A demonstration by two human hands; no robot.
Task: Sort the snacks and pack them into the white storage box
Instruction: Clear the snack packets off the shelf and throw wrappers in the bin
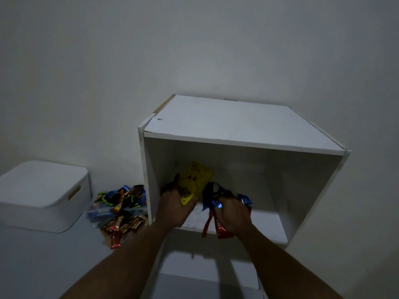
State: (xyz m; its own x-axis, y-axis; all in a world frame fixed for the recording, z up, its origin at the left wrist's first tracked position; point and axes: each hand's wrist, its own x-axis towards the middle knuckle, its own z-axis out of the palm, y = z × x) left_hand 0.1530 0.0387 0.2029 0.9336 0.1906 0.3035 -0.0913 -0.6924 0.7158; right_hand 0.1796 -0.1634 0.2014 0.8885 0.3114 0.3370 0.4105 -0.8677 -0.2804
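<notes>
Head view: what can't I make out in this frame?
Head view, storage box: closed lid hides contents.
Head view, yellow packet: print blurred; left hand covers its lower corner.
Head view, blue and red wrappers: right hand hides their count.
Head view, snack pile: too dim and small to count.
</notes>
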